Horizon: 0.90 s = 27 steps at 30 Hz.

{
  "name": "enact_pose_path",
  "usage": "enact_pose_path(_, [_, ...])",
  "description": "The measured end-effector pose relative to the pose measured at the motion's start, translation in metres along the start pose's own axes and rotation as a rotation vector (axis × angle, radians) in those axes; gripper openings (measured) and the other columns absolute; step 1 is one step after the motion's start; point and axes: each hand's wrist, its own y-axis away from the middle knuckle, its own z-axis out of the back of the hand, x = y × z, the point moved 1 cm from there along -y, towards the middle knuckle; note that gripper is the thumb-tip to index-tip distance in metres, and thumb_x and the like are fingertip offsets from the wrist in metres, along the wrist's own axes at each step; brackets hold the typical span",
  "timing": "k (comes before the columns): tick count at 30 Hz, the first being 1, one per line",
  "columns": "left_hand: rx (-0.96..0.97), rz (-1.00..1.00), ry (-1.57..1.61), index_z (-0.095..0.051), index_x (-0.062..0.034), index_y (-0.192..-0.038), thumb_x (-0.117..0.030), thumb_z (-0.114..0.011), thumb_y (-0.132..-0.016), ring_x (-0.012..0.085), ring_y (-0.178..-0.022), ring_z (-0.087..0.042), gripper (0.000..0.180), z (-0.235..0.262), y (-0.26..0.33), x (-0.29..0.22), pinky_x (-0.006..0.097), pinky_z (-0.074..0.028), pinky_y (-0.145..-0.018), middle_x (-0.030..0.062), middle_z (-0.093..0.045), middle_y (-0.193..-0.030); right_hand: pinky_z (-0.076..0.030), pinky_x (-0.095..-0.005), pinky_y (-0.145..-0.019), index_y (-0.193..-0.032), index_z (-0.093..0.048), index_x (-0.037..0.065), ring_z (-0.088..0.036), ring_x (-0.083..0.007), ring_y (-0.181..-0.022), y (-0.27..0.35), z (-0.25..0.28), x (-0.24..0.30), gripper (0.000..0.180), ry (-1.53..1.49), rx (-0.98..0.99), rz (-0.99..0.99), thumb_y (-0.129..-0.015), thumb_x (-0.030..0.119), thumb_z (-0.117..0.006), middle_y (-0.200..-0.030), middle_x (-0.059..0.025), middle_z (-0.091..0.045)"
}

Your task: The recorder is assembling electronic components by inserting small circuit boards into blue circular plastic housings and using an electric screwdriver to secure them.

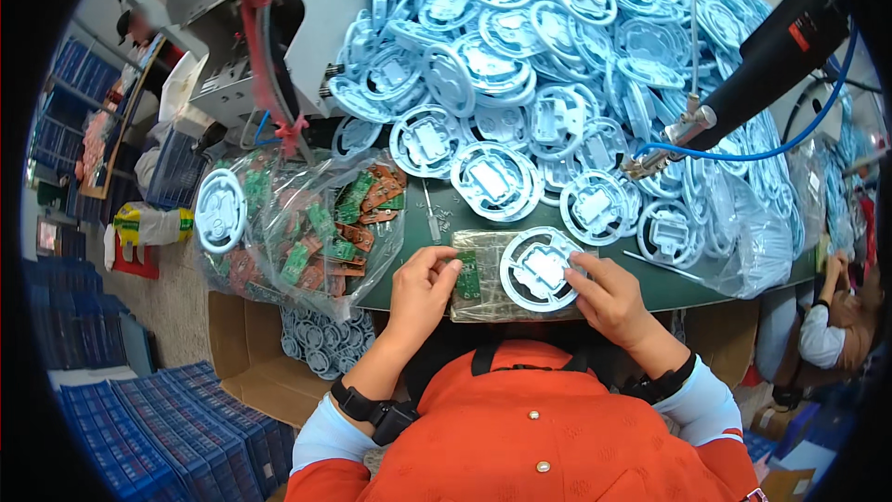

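My left hand [421, 290] pinches a small green circuit board [468, 277] at its left edge, thumb and fingers closed on it. My right hand [609, 296] grips the right rim of a round, light blue plastic housing [537, 270], which has a raised shape in its middle. Both parts are over a tape-wrapped block [488, 310] at the table's near edge, with a small gap between them. Just beyond, more round housings [495, 182] lie on the green table [420, 268], and a large heap of them [576, 28] rises behind.
A black power screwdriver [757, 70] hangs at the right with a blue cable. To the left, a clear plastic bag [386, 251] holds green and brown circuit boards. Loose screws [444, 214] lie nearby. Below are a cardboard box [243, 349] and blue crates [177, 428]. Another person [836, 316] sits at right.
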Motion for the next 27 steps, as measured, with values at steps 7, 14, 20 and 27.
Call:
enact_pose_path(7, [-0.044,-0.376,-0.647,-0.059,-0.0048,-0.093,-0.033,-0.085,-0.075,0.0253,-0.071,-0.063,0.042,-0.009,0.010,-0.035,0.038,-0.050,-0.059,0.0099,-0.058,-0.083,-0.050,-0.0404,-0.073,-0.114,-0.066,0.003,-0.063,-0.0308,-0.089,0.027,-0.005,0.003,0.045,0.084,0.013,-0.070,-0.069,-0.001,-0.070,-0.123,-0.0170,-0.059])
enact_pose_path(14, [0.024,0.064,-0.158,-0.065,0.0011,-0.093,-0.012,-0.068,-0.089,0.0134,-0.056,-0.064,0.014,0.004,-0.002,-0.034,0.029,-0.050,-0.051,0.0059,-0.064,-0.067,-0.048,-0.0396,-0.076,-0.110,-0.068,0.005,-0.062,-0.0295,-0.096,0.024,-0.004,0.001,0.034,0.137,0.020,-0.042,-0.076,0.007,-0.069,-0.115,-0.0137,-0.059])
enact_pose_path(20, [0.062,0.237,0.069,-0.062,0.0006,-0.093,-0.013,-0.064,-0.096,0.0094,-0.052,-0.062,0.015,0.008,0.005,-0.030,0.023,-0.047,-0.043,0.0018,-0.063,-0.066,-0.046,-0.0395,-0.067,-0.116,-0.066,0.004,-0.059,-0.0259,-0.079,0.010,0.009,0.017,0.041,0.175,0.033,-0.088,-0.076,0.013,-0.070,-0.105,-0.0116,-0.060])
enact_pose_path(27, [0.030,0.018,-0.347,-0.059,-0.0002,-0.103,-0.013,-0.070,-0.090,0.0239,-0.051,-0.063,0.022,0.006,0.015,-0.021,0.033,-0.049,-0.049,0.0115,-0.061,-0.061,-0.046,-0.0302,-0.057,-0.108,-0.067,0.005,-0.056,-0.0196,-0.073,0.000,-0.007,0.024,0.031,0.201,0.229,0.053,-0.079,0.015,-0.063,-0.092,-0.0056,-0.057])
